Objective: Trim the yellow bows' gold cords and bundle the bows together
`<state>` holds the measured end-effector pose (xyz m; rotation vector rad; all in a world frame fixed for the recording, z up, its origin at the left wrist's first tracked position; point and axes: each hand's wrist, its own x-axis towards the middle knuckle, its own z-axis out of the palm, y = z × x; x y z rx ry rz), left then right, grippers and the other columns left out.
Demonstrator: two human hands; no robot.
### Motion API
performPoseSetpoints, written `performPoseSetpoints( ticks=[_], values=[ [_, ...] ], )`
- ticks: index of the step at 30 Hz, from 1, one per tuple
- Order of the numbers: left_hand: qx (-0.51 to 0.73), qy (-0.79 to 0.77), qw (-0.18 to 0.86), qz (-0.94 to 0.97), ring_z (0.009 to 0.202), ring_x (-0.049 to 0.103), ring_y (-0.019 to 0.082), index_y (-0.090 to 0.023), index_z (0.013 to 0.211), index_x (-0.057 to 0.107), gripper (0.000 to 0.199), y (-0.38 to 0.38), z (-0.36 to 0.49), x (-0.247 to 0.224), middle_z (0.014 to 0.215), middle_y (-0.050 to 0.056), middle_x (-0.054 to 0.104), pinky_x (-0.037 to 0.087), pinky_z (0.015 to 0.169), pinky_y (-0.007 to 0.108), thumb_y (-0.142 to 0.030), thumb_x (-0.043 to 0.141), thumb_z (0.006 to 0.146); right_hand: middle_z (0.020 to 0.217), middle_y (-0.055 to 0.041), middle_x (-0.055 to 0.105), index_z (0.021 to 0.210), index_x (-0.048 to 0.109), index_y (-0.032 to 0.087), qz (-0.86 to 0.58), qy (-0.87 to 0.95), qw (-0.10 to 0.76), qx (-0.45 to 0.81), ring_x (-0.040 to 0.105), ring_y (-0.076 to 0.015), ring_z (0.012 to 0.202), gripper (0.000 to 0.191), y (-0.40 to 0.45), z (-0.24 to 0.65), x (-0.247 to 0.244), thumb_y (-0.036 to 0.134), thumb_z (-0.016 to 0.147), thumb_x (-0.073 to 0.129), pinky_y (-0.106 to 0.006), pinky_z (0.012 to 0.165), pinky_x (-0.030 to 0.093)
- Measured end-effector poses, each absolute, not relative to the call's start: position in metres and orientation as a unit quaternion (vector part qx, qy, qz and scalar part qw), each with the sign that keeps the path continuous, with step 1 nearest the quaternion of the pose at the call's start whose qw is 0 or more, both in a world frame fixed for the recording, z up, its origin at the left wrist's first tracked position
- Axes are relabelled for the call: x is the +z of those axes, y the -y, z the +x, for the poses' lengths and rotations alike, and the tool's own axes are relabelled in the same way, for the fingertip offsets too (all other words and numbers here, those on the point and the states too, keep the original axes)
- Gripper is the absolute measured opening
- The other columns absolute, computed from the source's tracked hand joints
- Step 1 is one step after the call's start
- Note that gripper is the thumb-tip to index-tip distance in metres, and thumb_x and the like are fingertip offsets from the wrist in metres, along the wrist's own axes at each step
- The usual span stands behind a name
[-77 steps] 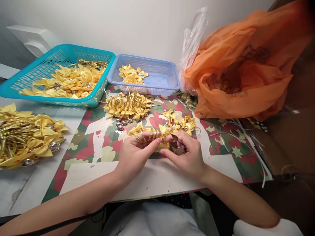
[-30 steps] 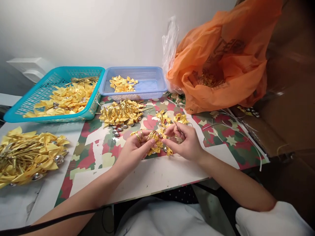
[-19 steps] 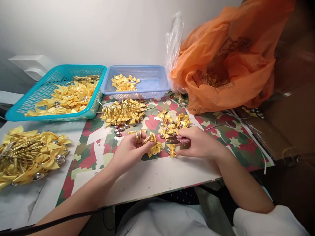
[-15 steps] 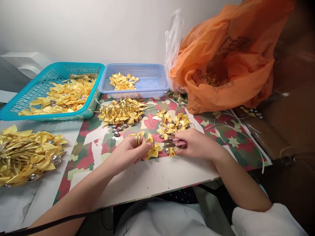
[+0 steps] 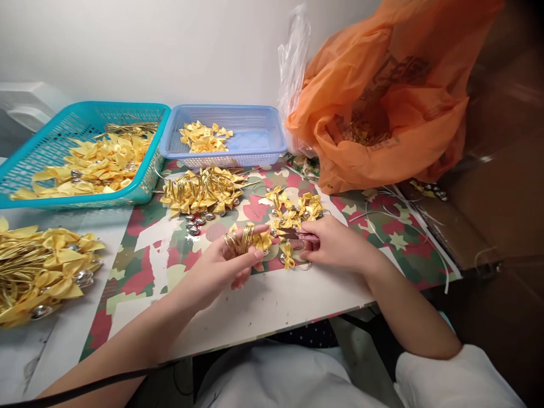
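Loops of shiny gold cord (image 5: 247, 238) sit around the fingers of my left hand (image 5: 227, 263), and a yellow ribbon bow (image 5: 264, 242) shows at its fingertips. The index finger is stretched out above the thumb. Closed around a small pointed tool with two dark blades, like thread snips (image 5: 293, 233), my right hand (image 5: 334, 241) points it left toward that bow. A single yellow bow with a silver bell (image 5: 288, 258) lies on the table just below the blades. Just beyond them is a small group of similar bows (image 5: 289, 209).
A gold-corded bundle of bows (image 5: 204, 190) lies behind my left hand. A teal basket (image 5: 89, 199) and a blue basket (image 5: 221, 157) hold more bows. Another pile (image 5: 46, 266) is at left. An orange plastic bag (image 5: 382, 153) stands at back right, with white strings (image 5: 395, 212) in front.
My left index finger has straightened and the hand has opened somewhat around the cords and bow. The blades now sit closer together. The whole view has shifted slightly.
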<state>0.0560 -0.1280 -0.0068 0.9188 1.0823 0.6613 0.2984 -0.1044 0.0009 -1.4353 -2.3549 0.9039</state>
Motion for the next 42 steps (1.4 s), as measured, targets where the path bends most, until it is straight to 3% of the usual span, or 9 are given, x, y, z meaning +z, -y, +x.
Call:
performPoseSetpoints(
  ticks=[3, 9, 13, 17, 21, 29, 34, 38, 42],
  values=[
    [0.288, -0.5, 0.669, 0.468, 0.042, 0.043, 0.006, -0.02, 0.134, 0.055, 0.061, 0.135, 0.063, -0.01, 0.065, -0.004, 0.058, 0.036, 0.04, 0.019, -0.042, 0.071, 0.08, 0.056, 0.0054, 0.048, 0.059, 0.037, 0.02, -0.487, 0.779, 0.16, 0.361, 0.042, -0.0079, 0.053, 0.026, 0.109, 0.29, -0.002, 0.004, 0.066, 0.055, -0.022, 0.049, 0.027],
    [0.263, -0.502, 0.614, 0.549, 0.055, 0.056, 0.012, -0.017, 0.111, 0.063, 0.043, 0.143, 0.073, -0.009, 0.075, 0.001, 0.062, 0.044, 0.048, 0.022, -0.042, 0.073, 0.078, 0.064, 0.0038, 0.059, 0.063, 0.033, 0.022, -0.448, 0.612, 0.287, 0.585, 0.052, -0.0088, 0.057, 0.037, 0.119, 0.274, -0.001, 0.012, 0.066, 0.069, -0.022, 0.053, 0.041],
    [0.291, -0.49, 0.599, 0.562, 0.067, 0.057, 0.013, -0.02, 0.12, 0.06, 0.049, 0.145, 0.076, -0.009, 0.085, 0.002, 0.062, 0.048, 0.055, 0.023, -0.037, 0.075, 0.077, 0.066, 0.0044, 0.06, 0.065, 0.029, 0.023, -0.397, 0.535, 0.361, 0.653, 0.052, -0.0073, 0.056, 0.045, 0.122, 0.265, 0.0, 0.014, 0.065, 0.072, -0.022, 0.054, 0.044],
    [0.34, -0.432, 0.665, 0.505, 0.079, 0.06, 0.016, -0.028, 0.138, 0.049, 0.06, 0.145, 0.077, -0.014, 0.1, 0.005, 0.06, 0.056, 0.062, 0.028, -0.033, 0.07, 0.082, 0.068, 0.0033, 0.062, 0.064, 0.027, 0.023, -0.358, 0.535, 0.385, 0.662, 0.055, -0.0078, 0.057, 0.047, 0.122, 0.262, 0.001, 0.014, 0.068, 0.072, -0.023, 0.057, 0.048],
    [0.374, -0.42, 0.686, 0.461, 0.084, 0.061, 0.016, -0.034, 0.144, 0.042, 0.067, 0.145, 0.078, -0.015, 0.106, 0.004, 0.057, 0.059, 0.07, 0.032, -0.032, 0.069, 0.083, 0.071, 0.0033, 0.061, 0.065, 0.028, 0.022, -0.311, 0.524, 0.397, 0.686, 0.058, -0.0081, 0.059, 0.049, 0.121, 0.262, -0.001, 0.021, 0.072, 0.076, -0.024, 0.059, 0.051],
    [0.432, -0.438, 0.684, 0.392, 0.08, 0.062, 0.015, -0.029, 0.139, 0.048, 0.072, 0.145, 0.08, -0.015, 0.097, 0.002, 0.059, 0.058, 0.066, 0.027, -0.027, 0.079, 0.074, 0.075, 0.0036, 0.056, 0.068, 0.03, 0.023, -0.268, 0.523, 0.379, 0.715, 0.062, -0.0102, 0.064, 0.049, 0.12, 0.261, -0.005, 0.034, 0.077, 0.076, -0.028, 0.063, 0.055],
    [0.453, -0.463, 0.65, 0.397, 0.096, 0.058, 0.018, -0.033, 0.137, 0.049, 0.077, 0.146, 0.079, -0.018, 0.113, 0.005, 0.056, 0.058, 0.072, 0.027, -0.025, 0.083, 0.069, 0.075, 0.0038, 0.054, 0.069, 0.029, 0.023, -0.245, 0.533, 0.382, 0.714, 0.058, -0.0092, 0.062, 0.046, 0.12, 0.259, -0.004, 0.029, 0.081, 0.072, -0.026, 0.062, 0.053],
    [0.43, -0.4, 0.708, 0.392, 0.087, 0.061, 0.015, -0.034, 0.142, 0.044, 0.077, 0.147, 0.079, -0.018, 0.105, 0.003, 0.061, 0.057, 0.071, 0.027, -0.021, 0.079, 0.075, 0.073, 0.004, 0.053, 0.068, 0.028, 0.023, -0.258, 0.543, 0.388, 0.699, 0.053, -0.0087, 0.061, 0.045, 0.12, 0.258, -0.006, 0.029, 0.081, 0.071, -0.027, 0.061, 0.051],
    [0.445, -0.376, 0.717, 0.383, 0.084, 0.064, 0.014, -0.031, 0.135, 0.053, 0.071, 0.147, 0.078, -0.018, 0.1, 0.001, 0.063, 0.056, 0.07, 0.025, -0.016, 0.081, 0.072, 0.074, 0.0041, 0.053, 0.069, 0.028, 0.023, -0.314, 0.542, 0.41, 0.663, 0.051, -0.0092, 0.06, 0.047, 0.118, 0.261, -0.008, 0.033, 0.078, 0.073, -0.026, 0.058, 0.047]
  ],
)
